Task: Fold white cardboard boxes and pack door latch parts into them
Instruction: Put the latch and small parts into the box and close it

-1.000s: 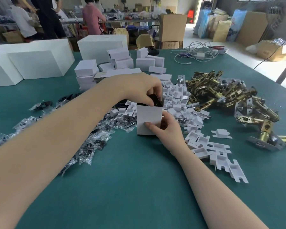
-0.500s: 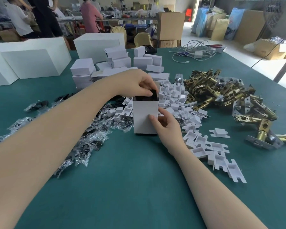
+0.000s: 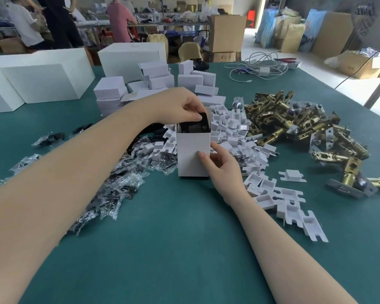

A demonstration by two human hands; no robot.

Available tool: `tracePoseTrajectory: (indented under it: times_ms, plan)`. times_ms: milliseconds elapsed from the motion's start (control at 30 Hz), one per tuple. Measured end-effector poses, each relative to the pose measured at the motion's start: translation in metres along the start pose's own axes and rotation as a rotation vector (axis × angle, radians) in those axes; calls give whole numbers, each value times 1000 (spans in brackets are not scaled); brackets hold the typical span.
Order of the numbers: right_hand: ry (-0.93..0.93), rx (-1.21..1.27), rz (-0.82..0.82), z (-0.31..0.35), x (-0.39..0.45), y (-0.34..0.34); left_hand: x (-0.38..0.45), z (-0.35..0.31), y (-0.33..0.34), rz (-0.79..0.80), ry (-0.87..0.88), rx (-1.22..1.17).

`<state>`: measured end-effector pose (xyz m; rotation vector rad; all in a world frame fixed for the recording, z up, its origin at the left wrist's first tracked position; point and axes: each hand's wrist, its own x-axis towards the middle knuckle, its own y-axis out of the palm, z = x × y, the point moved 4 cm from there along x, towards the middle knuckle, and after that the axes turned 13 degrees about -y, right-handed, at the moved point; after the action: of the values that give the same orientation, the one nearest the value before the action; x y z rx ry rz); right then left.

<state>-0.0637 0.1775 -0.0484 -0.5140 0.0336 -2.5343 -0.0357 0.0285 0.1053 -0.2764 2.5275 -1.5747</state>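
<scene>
Box: a small white cardboard box (image 3: 193,153) stands upright on the green table (image 3: 184,249), top open, plain faces, sharp folded edges.
Part: a glossy black part (image 3: 203,121) sticks out of the box mouth at the far right corner.
Left hand (image 3: 180,105): grip clamped on the black part, thumb and fingers pinching its top.
Right hand (image 3: 223,166): grip curled round the box's right side, thumb on the front face.
Right of box: heaped white card inserts (image 3: 233,128), then brass latches (image 3: 294,119).
Left of box: bagged dark parts (image 3: 110,185), crowding its base.
Behind: folded white boxes (image 3: 156,77).
</scene>
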Motion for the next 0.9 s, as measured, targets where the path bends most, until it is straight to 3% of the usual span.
tracePoseTrajectory:
  times_ms: [200,667,900]
  plan:
    - [-16,-9,-18,4,0,0,2,5,2,-107,-9,-64]
    - [-13,18,8,5,-1,2,1,8,17,63,-60,-38]
    - [-13,26,19,7,-2,1,-16,-2,20,81,-17,130]
